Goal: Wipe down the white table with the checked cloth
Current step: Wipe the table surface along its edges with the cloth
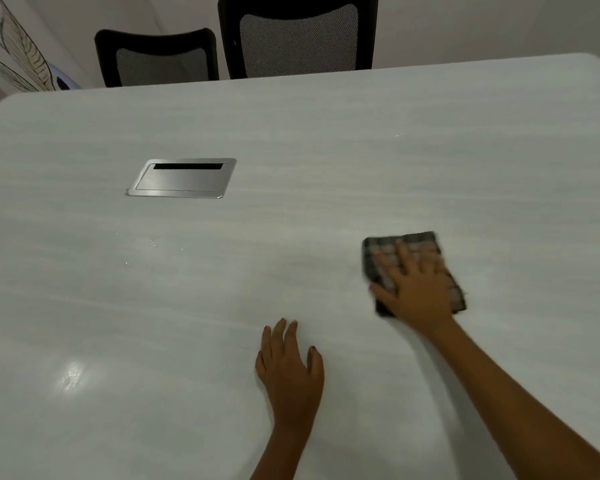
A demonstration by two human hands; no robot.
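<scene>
Right hand [418,289] lies flat on the checked cloth [383,251], palm down, fingers straight and spread, pressing it onto the white table [326,161]. No pinch and no curl round the fabric. Hand and cloth edges are slightly blurred.

Cloth is folded into a rough rectangle with a dark check pattern, flat on the tabletop at the right of the view and nearer the near side than the far edge. It sticks out past the fingertips on the far side, and a corner shows right of the wrist. The thumb reaches its left edge.

Left hand [290,370] is palm down on bare tabletop, near and to the left of the cloth, not touching it. Fingers are straight and close together, thumb angled out to the right, holding nothing. Both forearms are bare.

Brushed-metal cable hatch [182,178] sits flush in the table left of centre, well apart from both hands, with a dark slot along its far edge. A few small droplets [151,242] lie just on its near side. A light glare spot [71,375] shows on the near-left surface.

Beyond the far edge are two black mesh-back chairs, a lower one [156,58] on the left and a taller one [297,36] on the right. A leaf-pattern wall graphic [18,53] is at the far left.
</scene>
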